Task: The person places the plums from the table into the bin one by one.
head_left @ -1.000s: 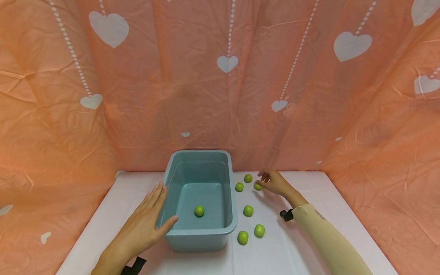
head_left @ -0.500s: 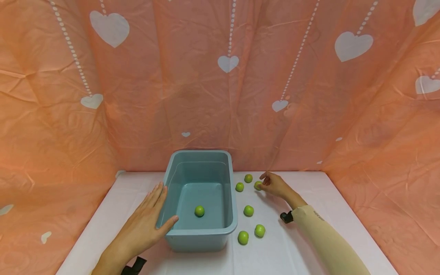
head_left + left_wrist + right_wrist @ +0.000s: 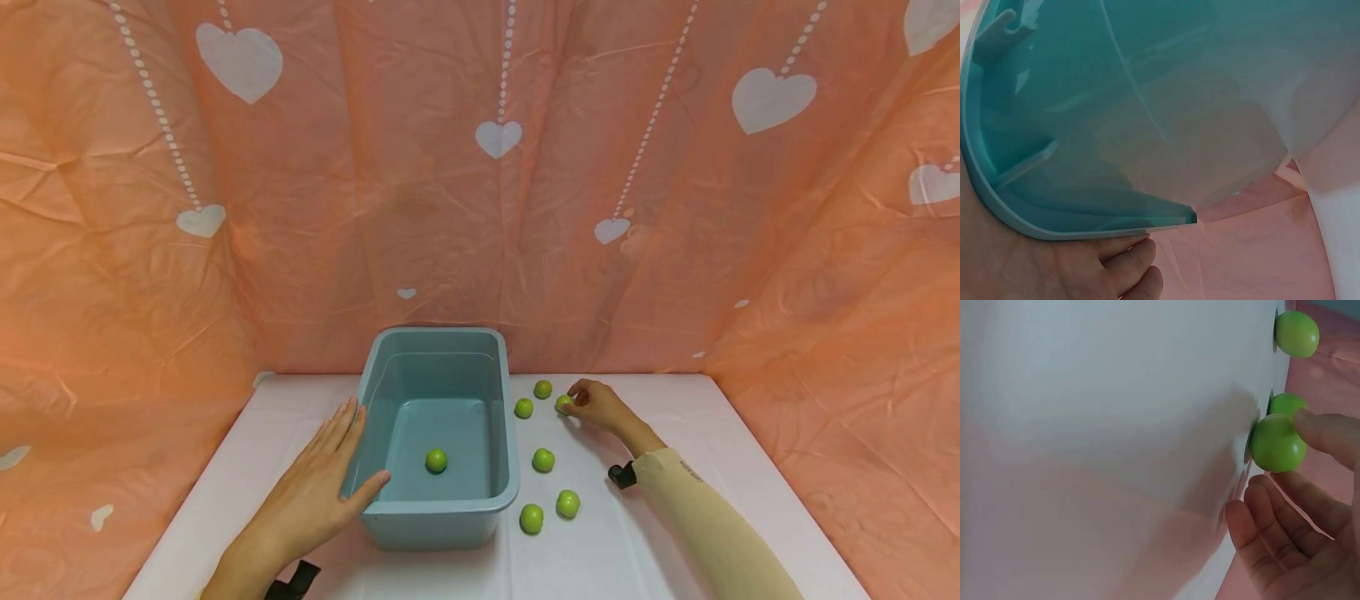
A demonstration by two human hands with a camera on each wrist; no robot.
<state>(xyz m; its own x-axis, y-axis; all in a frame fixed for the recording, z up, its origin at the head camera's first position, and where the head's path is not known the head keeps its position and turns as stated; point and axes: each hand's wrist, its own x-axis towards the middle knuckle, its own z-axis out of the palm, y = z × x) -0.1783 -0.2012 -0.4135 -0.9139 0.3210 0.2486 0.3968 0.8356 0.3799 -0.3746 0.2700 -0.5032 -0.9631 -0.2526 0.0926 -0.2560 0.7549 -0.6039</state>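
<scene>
Compared with a second ago, the right hand [image 3: 600, 406] is sitting slightly lower, its thumb and a finger now pinching a green fruit [image 3: 1277, 447] on the desk [image 3: 600, 575], right of centre in the head view; that two-sided hold is probably keeping it from rolling. The left hand [image 3: 318, 487], fingers outstretched, is resting along the lower-left rim of the blue-grey bin [image 3: 437, 506], presumably steadying it. One fruit [image 3: 436, 461] is lying inside; five other fruits [image 3: 543, 460] are lying right of the bin.

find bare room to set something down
Bare table: right of the right sleeve, left of the left hand. The tub floor is free behind its lone green fruit. Crowded: between tub and right sleeve, six more fruits, one pinched by the right hand.
</scene>
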